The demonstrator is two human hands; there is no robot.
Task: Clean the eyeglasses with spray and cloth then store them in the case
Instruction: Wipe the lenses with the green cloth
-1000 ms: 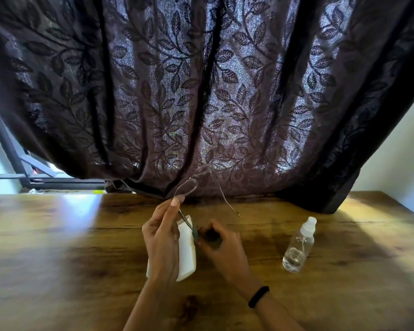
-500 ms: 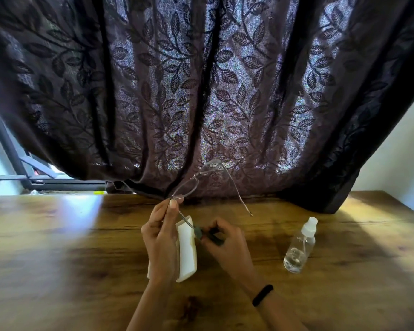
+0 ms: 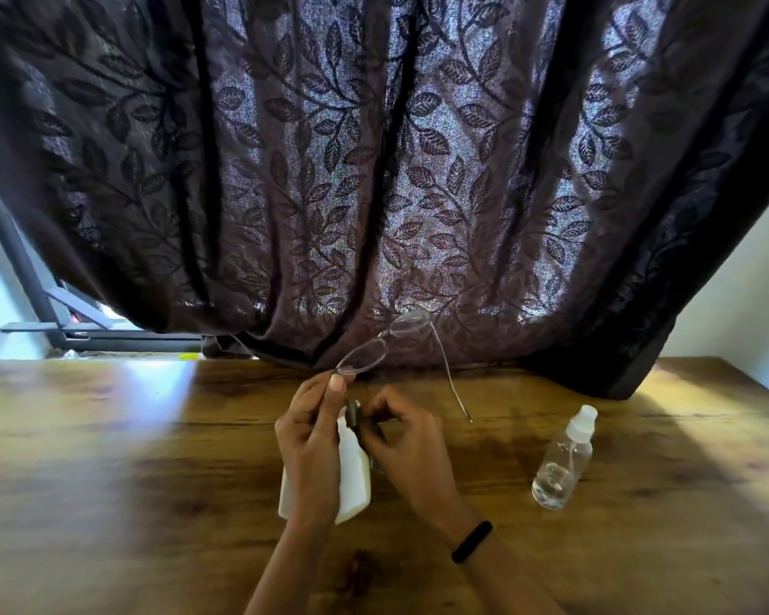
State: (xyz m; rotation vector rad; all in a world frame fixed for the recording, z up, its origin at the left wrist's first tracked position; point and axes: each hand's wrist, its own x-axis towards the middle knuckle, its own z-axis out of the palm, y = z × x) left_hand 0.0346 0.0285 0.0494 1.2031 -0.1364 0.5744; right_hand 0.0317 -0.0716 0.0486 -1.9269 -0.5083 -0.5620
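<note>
Centre frame, the left hand [image 3: 311, 437] pinches the eyeglasses [image 3: 363, 357] at one lens rim; the right hand [image 3: 411, 446] fingers clamp a temple tip.

We see eyeglasses [image 3: 362, 358] with a thin metal frame and clear, glossy lenses. The spray bottle [image 3: 562, 459] is transparent plastic with a white cap, and the case [image 3: 354, 474] looks like smooth white plastic. The counter [image 3: 107, 437] is grained wood with a soft sheen; the curtain [image 3: 374, 170] is woven cloth.

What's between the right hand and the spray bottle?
In the head view, just bare wooden table lies between the right hand and the spray bottle; one loose arm of the eyeglasses hangs above it.
</note>
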